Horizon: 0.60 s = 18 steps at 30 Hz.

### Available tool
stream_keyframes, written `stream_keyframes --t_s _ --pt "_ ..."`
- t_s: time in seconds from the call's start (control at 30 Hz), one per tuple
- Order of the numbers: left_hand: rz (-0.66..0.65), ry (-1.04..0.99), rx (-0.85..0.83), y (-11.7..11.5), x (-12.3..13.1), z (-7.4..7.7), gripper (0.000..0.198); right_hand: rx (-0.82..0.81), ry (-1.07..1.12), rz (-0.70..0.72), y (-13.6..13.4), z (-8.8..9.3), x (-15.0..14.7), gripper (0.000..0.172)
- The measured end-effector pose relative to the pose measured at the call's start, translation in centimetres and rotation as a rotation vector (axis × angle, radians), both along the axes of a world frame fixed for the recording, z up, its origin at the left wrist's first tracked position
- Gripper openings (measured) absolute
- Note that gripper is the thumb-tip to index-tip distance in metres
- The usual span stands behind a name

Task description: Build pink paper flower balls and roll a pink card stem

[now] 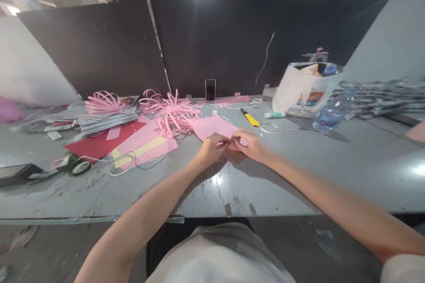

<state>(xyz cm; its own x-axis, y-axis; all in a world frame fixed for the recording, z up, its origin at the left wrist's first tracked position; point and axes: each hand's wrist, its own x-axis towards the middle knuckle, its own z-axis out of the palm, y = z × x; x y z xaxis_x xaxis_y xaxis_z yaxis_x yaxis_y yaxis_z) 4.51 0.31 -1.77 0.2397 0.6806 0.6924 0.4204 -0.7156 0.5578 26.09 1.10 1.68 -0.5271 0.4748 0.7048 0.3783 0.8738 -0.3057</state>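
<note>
A sheet of pink paper (215, 127) lies before me on the grey table, its near edge between my hands. My left hand (213, 147) pinches that edge with thumb and fingertips. Close beside it, my right hand (249, 145) pinches the same edge, the fingertips of both hands almost touching. Under the near edge a small brown piece (235, 155) shows; what it is I cannot tell. Just left of the sheet is a bundle of looped pink paper strips (175, 112). Beyond my right hand lie a yellow utility knife (250, 118) and a white ring of tape or cord (270, 128).
To the left are red paper (99, 141), a coil of white cord (121, 165), green-handled scissors (75, 166) and a paper stack (102, 119). A phone (210, 90) stands at the back. Rightward are a glue tube (275, 115), a white bag (292, 88), a bottle (334, 112) and a thin stick (303, 131).
</note>
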Motion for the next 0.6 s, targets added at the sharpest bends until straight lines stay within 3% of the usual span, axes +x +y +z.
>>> stream_keyframes --t_s 0.3,0.6 --pt "0.022 -0.011 -0.006 0.1 0.1 0.0 0.013 0.103 -0.001 0.022 0.7 -0.5 0.2 0.017" --pt "0.043 0.025 0.026 0.1 -0.2 -0.2 0.012 0.272 -0.202 0.031 1.2 -0.2 1.1 0.022"
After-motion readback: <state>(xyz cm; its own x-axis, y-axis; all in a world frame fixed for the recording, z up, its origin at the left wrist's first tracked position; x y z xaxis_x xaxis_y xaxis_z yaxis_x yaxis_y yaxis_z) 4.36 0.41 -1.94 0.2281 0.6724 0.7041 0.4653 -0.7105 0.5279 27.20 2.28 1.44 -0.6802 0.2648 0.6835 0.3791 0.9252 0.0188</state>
